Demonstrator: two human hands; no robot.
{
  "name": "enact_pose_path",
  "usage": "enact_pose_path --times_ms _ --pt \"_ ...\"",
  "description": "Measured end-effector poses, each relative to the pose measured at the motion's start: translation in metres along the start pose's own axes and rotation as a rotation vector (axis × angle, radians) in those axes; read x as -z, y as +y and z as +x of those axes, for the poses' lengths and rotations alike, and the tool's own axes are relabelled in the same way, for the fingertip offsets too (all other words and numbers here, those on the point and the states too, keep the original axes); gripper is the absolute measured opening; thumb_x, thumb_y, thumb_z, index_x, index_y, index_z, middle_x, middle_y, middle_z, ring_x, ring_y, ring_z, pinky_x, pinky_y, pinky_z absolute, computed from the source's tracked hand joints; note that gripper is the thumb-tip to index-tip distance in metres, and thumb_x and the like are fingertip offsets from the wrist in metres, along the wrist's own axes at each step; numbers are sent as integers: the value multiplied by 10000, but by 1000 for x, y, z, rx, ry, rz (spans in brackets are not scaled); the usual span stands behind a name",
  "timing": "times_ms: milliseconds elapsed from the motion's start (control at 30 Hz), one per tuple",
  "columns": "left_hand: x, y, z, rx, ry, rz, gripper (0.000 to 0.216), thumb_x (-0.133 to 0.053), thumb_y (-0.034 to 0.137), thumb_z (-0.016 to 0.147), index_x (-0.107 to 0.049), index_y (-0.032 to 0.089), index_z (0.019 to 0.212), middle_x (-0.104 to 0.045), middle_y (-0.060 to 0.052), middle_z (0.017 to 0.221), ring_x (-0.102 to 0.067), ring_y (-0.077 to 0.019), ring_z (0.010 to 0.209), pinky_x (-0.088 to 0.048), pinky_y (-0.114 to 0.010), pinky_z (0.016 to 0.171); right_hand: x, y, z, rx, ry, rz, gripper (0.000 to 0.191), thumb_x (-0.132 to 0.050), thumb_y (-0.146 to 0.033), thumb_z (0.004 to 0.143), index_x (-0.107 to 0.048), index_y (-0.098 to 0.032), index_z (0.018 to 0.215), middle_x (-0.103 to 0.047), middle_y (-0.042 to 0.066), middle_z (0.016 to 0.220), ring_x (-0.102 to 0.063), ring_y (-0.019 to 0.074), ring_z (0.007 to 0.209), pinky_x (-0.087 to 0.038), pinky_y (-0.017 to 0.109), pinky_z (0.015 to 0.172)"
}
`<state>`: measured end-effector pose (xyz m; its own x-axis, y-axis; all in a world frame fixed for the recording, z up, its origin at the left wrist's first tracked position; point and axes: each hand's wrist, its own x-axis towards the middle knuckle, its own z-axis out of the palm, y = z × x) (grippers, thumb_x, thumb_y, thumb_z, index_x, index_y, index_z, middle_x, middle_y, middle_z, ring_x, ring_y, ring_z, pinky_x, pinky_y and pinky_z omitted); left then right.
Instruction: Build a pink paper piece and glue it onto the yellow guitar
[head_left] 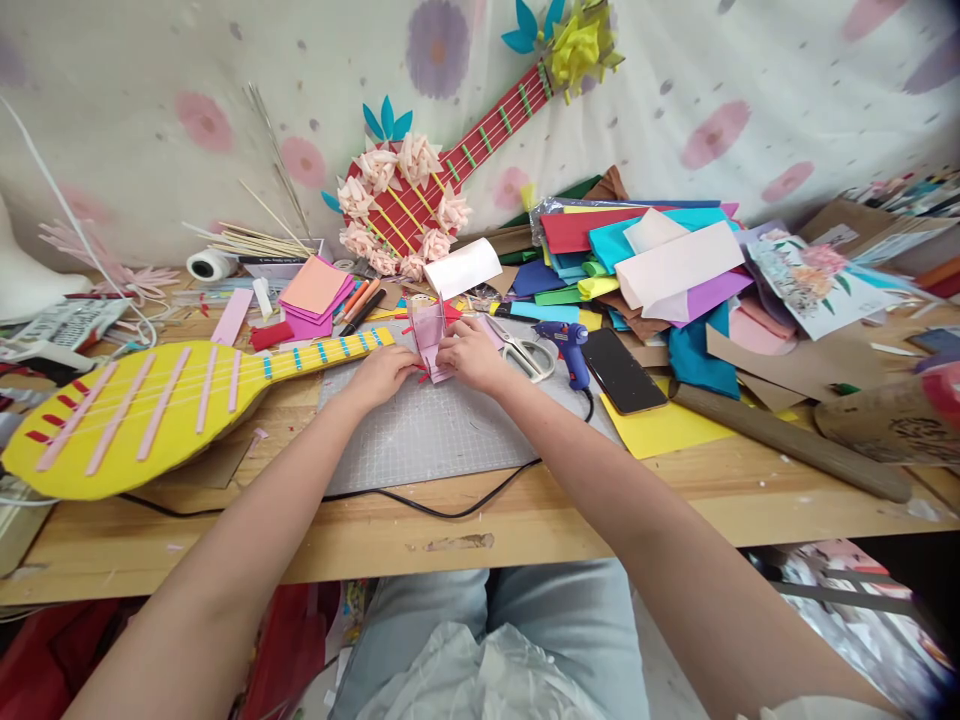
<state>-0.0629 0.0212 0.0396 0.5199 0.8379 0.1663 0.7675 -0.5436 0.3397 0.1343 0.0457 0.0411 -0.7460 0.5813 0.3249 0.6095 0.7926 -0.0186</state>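
Both of my hands meet over a grey cutting mat at the table's middle. My left hand and my right hand are closed with fingers pinching a small folded piece of pink paper, which has red bits at its edges. The paper stands partly upright between my fingertips. A yellow paper guitar with pink strips lies just left of my left hand. Scissors and a blue glue gun lie just right of my right hand.
A red paper guitar with paper flowers leans on the cloth backdrop. Coloured paper sheets are heaped at the right, beside a black phone and a brown roll. A pink paper pad, pens and tape sit at the back left. A black cable runs along the front edge.
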Motion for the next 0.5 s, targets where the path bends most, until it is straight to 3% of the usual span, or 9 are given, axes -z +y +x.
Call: enact_pose_path --times_ms 100,167,267,367,500 --pt "0 6 -9 122 76 -3 244 -485 293 794 -626 201 971 -654 -48 897 -574 -172 835 -418 -313 800 0 -2 -1 -42 8 -13 207 -498 -174 794 -701 -218 788 -657 43 812 -419 212 918 -214 375 884" --pt "-1 13 -16 290 174 -19 310 -520 321 761 -592 185 1031 -647 -37 836 -565 -160 738 -423 -291 717 -1 -4 -2 -74 20 -19 209 -495 -182 798 -702 -212 792 -656 48 816 -416 211 909 -222 371 873" --pt "-4 23 -23 476 200 -19 285 -488 392 768 -634 183 895 -620 -33 734 -537 -158 646 -395 -279 602 -1 -5 -4 -97 36 -25 211 -491 -195 804 -701 -199 786 -655 53 815 -416 211 901 -229 366 862" --pt "-9 32 -24 461 155 -4 341 -508 500 737 -669 204 791 -623 -44 734 -540 -173 649 -383 -291 586 -1 -6 -5 -101 36 -23 211 -492 -205 802 -702 -194 778 -653 60 813 -418 216 909 -229 368 863" --pt "-18 39 -20 474 216 64 312 -500 468 755 -674 209 741 -635 -53 752 -561 -186 691 -404 -308 637 -3 -8 -6 -90 35 -25 208 -495 -196 789 -702 -189 778 -643 71 792 -423 211 890 -235 364 862"
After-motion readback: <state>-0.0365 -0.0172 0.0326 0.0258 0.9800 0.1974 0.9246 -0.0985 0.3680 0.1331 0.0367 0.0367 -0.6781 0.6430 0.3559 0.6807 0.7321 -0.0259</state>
